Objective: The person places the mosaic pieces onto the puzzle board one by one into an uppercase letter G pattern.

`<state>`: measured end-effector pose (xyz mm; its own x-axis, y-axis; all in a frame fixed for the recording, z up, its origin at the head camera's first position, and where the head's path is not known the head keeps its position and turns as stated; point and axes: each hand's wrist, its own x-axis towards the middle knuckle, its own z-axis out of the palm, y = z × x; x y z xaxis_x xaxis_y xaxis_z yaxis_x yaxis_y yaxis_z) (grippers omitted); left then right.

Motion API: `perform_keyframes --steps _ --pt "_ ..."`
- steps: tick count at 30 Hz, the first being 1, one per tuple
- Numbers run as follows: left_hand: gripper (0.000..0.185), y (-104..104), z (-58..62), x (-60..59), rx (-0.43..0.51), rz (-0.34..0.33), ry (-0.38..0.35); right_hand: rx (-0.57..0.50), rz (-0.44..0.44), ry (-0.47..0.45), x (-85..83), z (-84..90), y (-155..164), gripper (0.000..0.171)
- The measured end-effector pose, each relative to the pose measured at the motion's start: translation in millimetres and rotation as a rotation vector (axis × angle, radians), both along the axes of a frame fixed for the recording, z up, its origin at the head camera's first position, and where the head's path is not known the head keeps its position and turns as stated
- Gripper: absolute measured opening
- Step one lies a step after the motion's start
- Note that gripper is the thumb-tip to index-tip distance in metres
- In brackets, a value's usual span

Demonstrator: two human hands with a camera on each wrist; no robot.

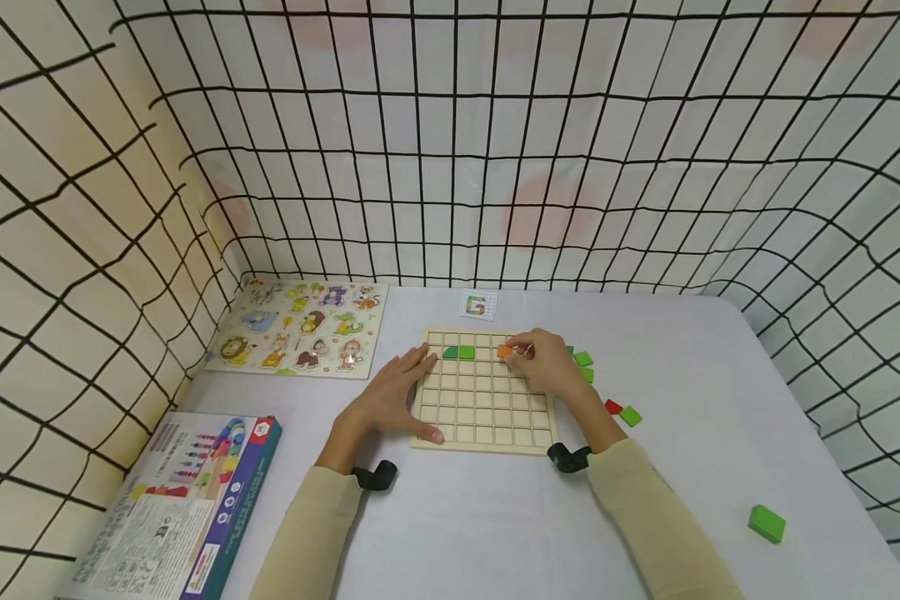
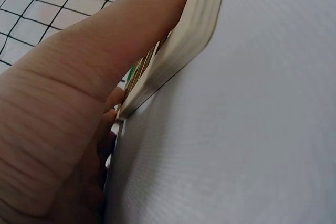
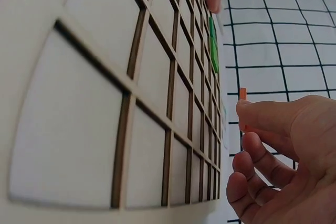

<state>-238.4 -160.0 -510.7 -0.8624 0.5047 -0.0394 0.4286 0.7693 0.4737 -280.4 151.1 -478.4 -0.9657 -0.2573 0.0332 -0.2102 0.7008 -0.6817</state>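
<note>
A light wooden grid board (image 1: 487, 408) lies on the white table. My left hand (image 1: 393, 396) spreads along its left side; the thumb rests on the near edge and the fingers touch the upper left side. In the left wrist view the thumb lies over the board's rim (image 2: 184, 51). Over the board's upper right part, my right hand (image 1: 547, 360) pinches a small orange tile (image 3: 242, 94) between thumb and finger. A dark green tile (image 1: 451, 353) and a light green square tile (image 1: 467, 352) sit side by side in the upper left cells.
Loose green tiles (image 1: 583, 358) and a red tile (image 1: 612, 407) lie right of the board. A pattern card (image 1: 478, 306) lies beyond it. An animal puzzle board (image 1: 300, 329) and a box (image 1: 180, 500) are left; a green block (image 1: 767, 523) is lower right. Black netting (image 1: 453, 158) surrounds the table.
</note>
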Motion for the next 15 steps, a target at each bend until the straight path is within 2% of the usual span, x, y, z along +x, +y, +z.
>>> perform_keyframes --steps 4,9,15 --pt "0.139 0.0 0.5 -0.2 -0.008 0.005 -0.006 -0.014 0.03 -0.014 -2.6 -2.0 -8.0 0.032" --pt "0.139 -0.5 -2.8 -1.1 -0.023 -0.003 0.0 -0.061 0.023 -0.072 -2.8 -0.3 -16.4 0.033" --pt "0.139 -0.4 -1.1 -1.2 -0.022 -0.003 0.004 -0.075 0.024 -0.088 -6.9 -3.0 -22.5 0.032"
